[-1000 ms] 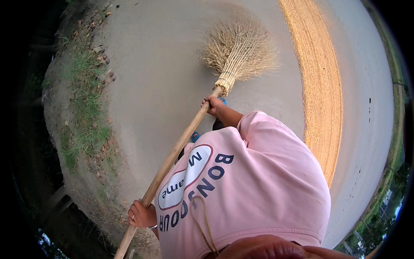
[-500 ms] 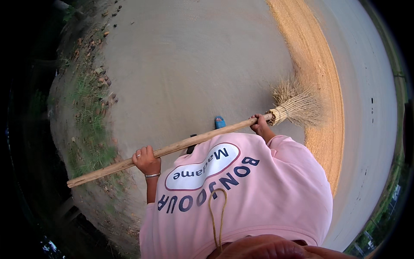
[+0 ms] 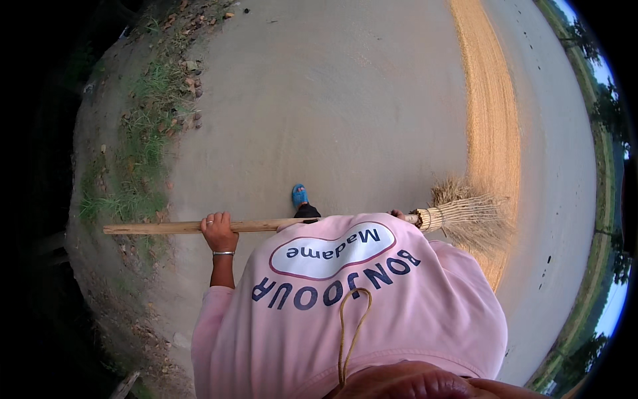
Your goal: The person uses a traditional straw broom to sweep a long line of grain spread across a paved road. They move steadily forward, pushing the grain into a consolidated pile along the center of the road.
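Observation:
I hold a long wooden-handled straw broom [image 3: 266, 226] level across my body. My left hand [image 3: 217, 231] grips the handle toward its far end, with a ring and a bracelet on it. My right hand [image 3: 397, 214] is mostly hidden behind my pink shirt; only its fingertips show on the handle by the bound straw head [image 3: 468, 218]. The bristles lie at the edge of a long strip of golden grain [image 3: 492, 126] spread on the concrete ground [image 3: 332, 100]. One foot in a blue slipper [image 3: 300, 196] shows beyond the handle.
A grassy, stony verge [image 3: 143, 139] runs along the left side of the paved ground. Bare grey pavement [image 3: 565, 199] continues to the right of the grain strip, with trees and a green field beyond it.
The broom swung from pointing ahead to lying level across my body, its head now at my right against the grain strip. My left hand rose with the handle.

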A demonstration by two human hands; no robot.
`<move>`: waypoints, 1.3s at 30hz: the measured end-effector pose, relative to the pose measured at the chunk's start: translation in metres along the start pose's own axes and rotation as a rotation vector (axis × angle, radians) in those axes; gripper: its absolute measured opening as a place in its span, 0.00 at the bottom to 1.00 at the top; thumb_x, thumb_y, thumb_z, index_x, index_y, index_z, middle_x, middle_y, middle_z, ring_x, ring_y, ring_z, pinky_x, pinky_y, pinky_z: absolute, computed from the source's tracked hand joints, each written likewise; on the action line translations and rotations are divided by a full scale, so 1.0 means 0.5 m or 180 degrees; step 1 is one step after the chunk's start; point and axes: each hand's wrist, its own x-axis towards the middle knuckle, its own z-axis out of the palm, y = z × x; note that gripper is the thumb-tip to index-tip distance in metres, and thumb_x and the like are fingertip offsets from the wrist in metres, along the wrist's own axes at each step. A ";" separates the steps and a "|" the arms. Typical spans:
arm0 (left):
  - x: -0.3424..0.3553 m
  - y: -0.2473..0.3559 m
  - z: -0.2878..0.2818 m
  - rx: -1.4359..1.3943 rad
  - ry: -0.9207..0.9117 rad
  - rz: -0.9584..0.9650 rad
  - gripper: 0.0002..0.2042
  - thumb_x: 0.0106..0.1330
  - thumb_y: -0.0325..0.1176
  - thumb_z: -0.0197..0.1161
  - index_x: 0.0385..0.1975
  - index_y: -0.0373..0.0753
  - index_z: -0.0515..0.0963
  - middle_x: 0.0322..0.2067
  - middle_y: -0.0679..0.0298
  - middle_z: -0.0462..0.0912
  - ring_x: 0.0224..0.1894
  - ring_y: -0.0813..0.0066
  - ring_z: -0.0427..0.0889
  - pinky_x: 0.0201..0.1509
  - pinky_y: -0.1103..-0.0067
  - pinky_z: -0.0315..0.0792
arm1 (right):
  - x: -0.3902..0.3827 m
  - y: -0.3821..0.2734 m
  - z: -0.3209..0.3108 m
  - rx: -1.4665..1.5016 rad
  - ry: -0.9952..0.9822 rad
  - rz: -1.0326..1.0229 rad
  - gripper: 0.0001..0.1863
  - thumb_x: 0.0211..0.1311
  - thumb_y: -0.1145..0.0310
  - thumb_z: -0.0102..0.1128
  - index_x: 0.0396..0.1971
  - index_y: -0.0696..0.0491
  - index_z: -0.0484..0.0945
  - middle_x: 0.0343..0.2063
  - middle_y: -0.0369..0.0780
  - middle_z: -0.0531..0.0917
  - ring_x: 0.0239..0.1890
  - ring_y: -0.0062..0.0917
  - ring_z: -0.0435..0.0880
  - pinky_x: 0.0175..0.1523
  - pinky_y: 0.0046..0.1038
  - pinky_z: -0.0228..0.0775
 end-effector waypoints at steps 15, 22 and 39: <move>-0.256 0.048 -0.166 0.1525 -0.0138 -0.2481 0.07 0.43 0.29 0.58 0.18 0.44 0.65 0.20 0.68 0.67 0.31 0.69 0.68 0.39 0.71 0.61 | 0.022 0.165 0.587 -0.1176 -0.0788 0.1280 0.03 0.52 0.72 0.45 0.22 0.52 0.63 0.14 0.37 0.65 0.17 0.26 0.66 0.28 0.31 0.66; -0.274 0.219 -0.256 0.2611 0.0007 -0.3177 0.08 0.45 0.32 0.55 0.15 0.45 0.62 0.17 0.68 0.64 0.25 0.69 0.67 0.30 0.75 0.58 | -0.016 0.332 0.783 -0.2092 -0.1593 0.1759 0.05 0.51 0.77 0.47 0.27 0.56 0.62 0.16 0.39 0.68 0.17 0.26 0.69 0.25 0.30 0.68; 0.066 0.225 -0.373 0.2782 -0.0062 -0.1786 0.05 0.48 0.28 0.52 0.16 0.45 0.64 0.16 0.70 0.65 0.26 0.75 0.69 0.30 0.79 0.59 | 0.109 0.246 0.836 -0.1219 -0.1612 0.2154 0.03 0.53 0.73 0.46 0.24 0.55 0.63 0.15 0.38 0.68 0.20 0.26 0.69 0.29 0.30 0.69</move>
